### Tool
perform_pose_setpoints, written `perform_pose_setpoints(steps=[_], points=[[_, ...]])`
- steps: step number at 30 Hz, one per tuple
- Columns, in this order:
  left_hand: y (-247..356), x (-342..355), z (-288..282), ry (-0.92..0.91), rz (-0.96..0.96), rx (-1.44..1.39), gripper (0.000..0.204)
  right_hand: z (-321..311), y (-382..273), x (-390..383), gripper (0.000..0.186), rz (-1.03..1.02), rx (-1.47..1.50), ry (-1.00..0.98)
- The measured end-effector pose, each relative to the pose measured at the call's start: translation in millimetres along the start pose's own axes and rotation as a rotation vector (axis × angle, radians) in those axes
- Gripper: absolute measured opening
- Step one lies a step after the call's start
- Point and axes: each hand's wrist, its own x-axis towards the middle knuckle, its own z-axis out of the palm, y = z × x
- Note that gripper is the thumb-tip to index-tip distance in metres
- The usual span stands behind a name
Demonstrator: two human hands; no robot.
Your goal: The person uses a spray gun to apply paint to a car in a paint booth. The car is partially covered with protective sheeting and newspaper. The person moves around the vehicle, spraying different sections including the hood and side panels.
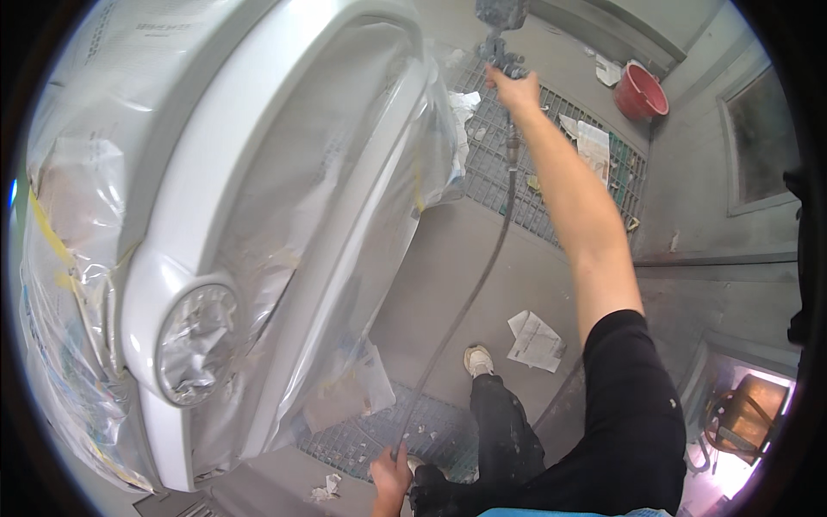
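Observation:
My right hand (pixel 514 89) is stretched far ahead, closed around the handle of a grey spray gun (pixel 502 59) with a cup on top. From the gun's lower end an air hose (pixel 469 297) runs down toward me. Near the lower edge my left hand (pixel 391 472) is closed around that hose. On the left stands a vehicle body with a glossy white curved panel (pixel 194 185), apart from both hands. Plastic masking film (pixel 301 146) covers the areas inside and around the panel. Crumpled masking (pixel 200 345) fills a round opening low on it.
Metal floor grating (pixel 487 159) lies ahead and another grating (pixel 345 444) by my feet, both with scraps on them. A sheet of paper (pixel 536 342) is on the floor beside my shoe. A red bucket (pixel 640 93) stands near the right wall (pixel 689 215).

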Motion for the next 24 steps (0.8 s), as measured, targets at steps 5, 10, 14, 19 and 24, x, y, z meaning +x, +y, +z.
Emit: perform_pose_setpoints(steps=[5,10,14,19,24], points=[[-37.9,-6.1,-7.9,-0.083,0.017,-0.037,0.033,11.1,59.0,-68.6,0.015,0.098,0.39,-0.242],[-124.5,-47.2,-18.8,-0.07,-0.038,-0.082,0.026,-6.1,52.5,-186.8,0.016,0.039,0.497,-0.413],[-176.2,-93.5,-30.0,-0.008,-0.11,-0.27,0.025,-10.8,41.0,-289.9,0.017,-0.027,0.466,-0.51],[-228.8,-146.3,-66.2,-0.113,0.094,0.252,0.034,6.5,38.6,-414.8,0.013,-0.128,0.493,-0.593],[-306.7,-211.5,-86.3,-0.079,0.037,0.237,0.033,34.9,43.2,-552.6,0.026,-0.286,0.32,-0.625]])
